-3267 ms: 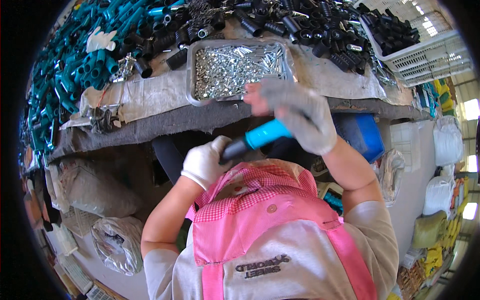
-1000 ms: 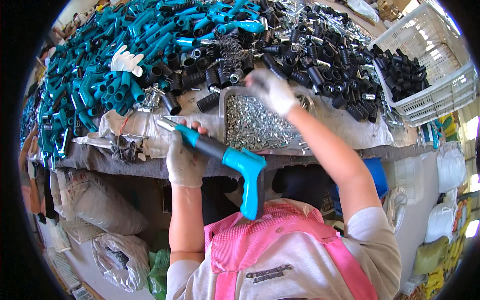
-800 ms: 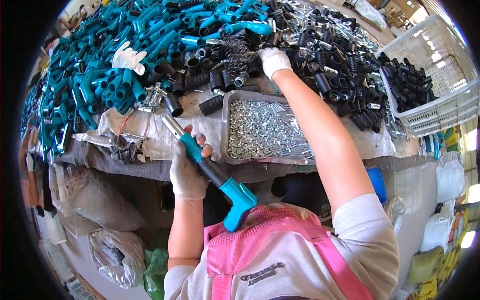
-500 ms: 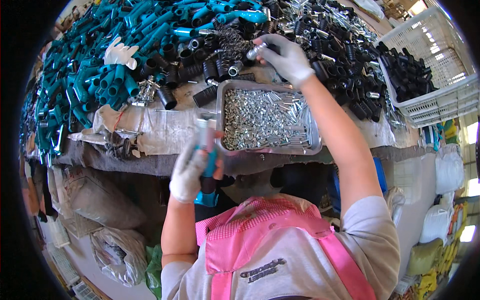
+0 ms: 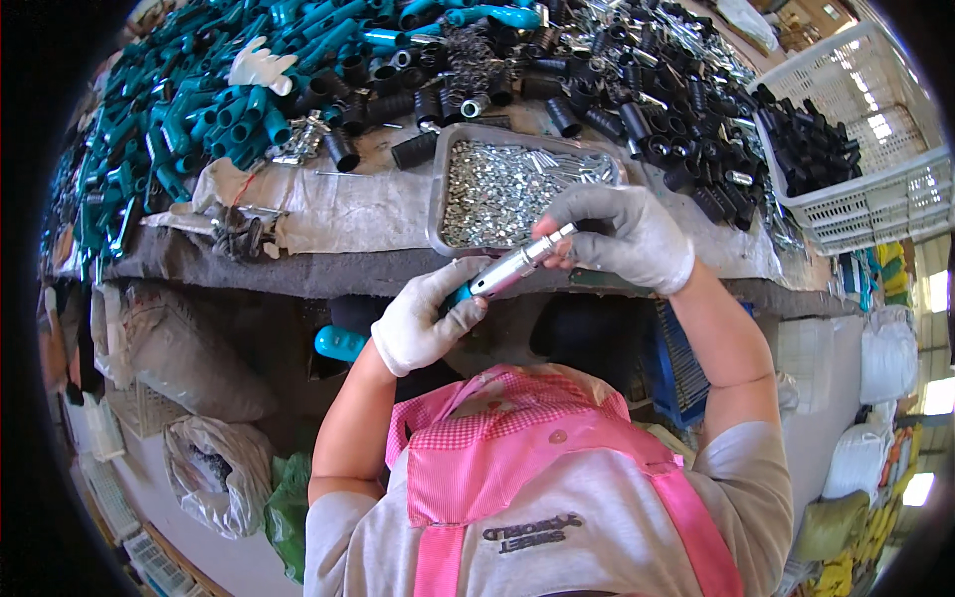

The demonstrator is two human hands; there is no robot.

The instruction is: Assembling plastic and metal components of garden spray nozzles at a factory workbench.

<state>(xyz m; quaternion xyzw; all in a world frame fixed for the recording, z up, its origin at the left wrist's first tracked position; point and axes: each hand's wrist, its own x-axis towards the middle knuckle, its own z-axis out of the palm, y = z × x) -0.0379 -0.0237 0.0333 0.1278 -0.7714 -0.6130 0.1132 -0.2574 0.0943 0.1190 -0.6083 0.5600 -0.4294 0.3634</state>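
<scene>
My left hand point(image 5: 428, 313), in a white glove, is closed round a teal tool handle point(image 5: 341, 343). The handle's rounded end sticks out past the wrist. A shiny silver metal tube point(image 5: 505, 271) points up and right from the handle. At the tube's far tip, the gloved fingers of my right hand point(image 5: 627, 234) pinch a small silver fitting point(image 5: 559, 237). Whether the fitting is seated in the tube, I cannot tell. Just beyond the hands lies a grey tray point(image 5: 435, 214) of small metal pins and rods; my right hand covers its near right corner.
Teal handles point(image 5: 224, 119) are heaped at the far left. Black ribbed sleeves point(image 5: 637, 124) and metal parts are piled at the far right. A white crate point(image 5: 875, 189) holding black pieces stands right. On the left pile lies a white glove point(image 5: 262, 68). Cloth edges the bench.
My right hand has come back from the far pile with a silver piece and now meets the tube's tip. My left hand has moved right and tilted the tool toward it.
</scene>
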